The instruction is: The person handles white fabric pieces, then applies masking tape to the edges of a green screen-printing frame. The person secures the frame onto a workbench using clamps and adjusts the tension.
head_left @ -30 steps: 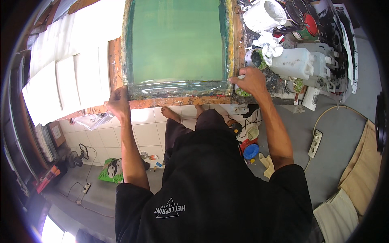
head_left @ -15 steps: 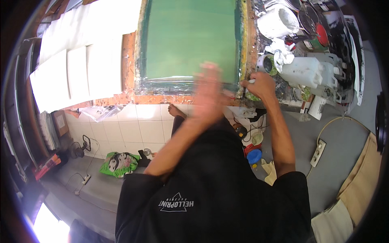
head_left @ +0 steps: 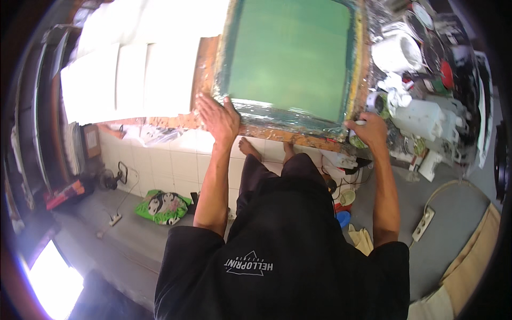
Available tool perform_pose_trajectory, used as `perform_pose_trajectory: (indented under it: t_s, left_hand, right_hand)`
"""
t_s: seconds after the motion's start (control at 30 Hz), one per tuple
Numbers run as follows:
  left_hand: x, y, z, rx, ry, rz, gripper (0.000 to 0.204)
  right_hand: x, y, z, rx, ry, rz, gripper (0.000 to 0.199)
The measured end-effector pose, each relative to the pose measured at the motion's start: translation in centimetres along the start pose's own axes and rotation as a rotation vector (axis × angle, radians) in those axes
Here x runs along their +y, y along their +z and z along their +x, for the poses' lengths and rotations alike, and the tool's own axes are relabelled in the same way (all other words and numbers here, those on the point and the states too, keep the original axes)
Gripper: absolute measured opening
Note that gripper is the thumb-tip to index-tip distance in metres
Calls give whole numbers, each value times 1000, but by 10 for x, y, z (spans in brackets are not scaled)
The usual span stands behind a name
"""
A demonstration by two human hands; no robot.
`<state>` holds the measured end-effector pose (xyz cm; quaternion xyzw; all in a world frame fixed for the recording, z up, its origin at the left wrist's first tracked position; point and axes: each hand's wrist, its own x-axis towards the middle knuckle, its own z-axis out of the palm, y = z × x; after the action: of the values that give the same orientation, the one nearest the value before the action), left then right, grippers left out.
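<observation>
A screen-printing frame (head_left: 293, 120) with a green mesh (head_left: 290, 58) lies on a paint-spattered wooden table. My left hand (head_left: 220, 118) rests on the frame's near left corner, fingers stretched and somewhat spread, holding nothing. At the near right corner, my right hand (head_left: 373, 130) is closed around a small white piece (head_left: 360, 122), perhaps a handle; its far end is hidden by the fingers and too small to make out. Clear, shiny tape or film runs along the near edge of the frame.
White paper sheets (head_left: 128, 80) lie left of the frame. On the right are a white bucket (head_left: 392, 53), translucent jugs (head_left: 421, 117) and a crumpled white cloth (head_left: 394, 90). A power strip (head_left: 424, 224) and a green bag (head_left: 162, 207) are below table level.
My left hand, blurred over the frame's near right part before, has moved left onto the near left corner. My right hand stays at the right corner, still gripping the white piece. The view has shifted.
</observation>
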<state>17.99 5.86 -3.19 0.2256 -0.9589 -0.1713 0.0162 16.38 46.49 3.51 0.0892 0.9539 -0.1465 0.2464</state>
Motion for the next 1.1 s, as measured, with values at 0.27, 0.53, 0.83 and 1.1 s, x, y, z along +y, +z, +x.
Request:
perform_pose_trajectory:
  t_s: [0.27, 0.53, 0.83, 1.1]
  left_hand:
    - [113, 32, -86, -317, 875, 219, 67]
    - [172, 47, -103, -531, 1340, -86, 58]
    - [260, 62, -28, -879, 1492, -210, 41]
    - [306, 80, -21, -1411, 1204, 71, 53]
  right_hand:
    - [-7, -4, -5, 42, -26, -23, 49]
    - [14, -1, -12, 166, -120, 395, 42]
    - [63, 21, -49, 1051, -299, 552, 16]
    - [80, 252, -152, 928, 722, 975, 16]
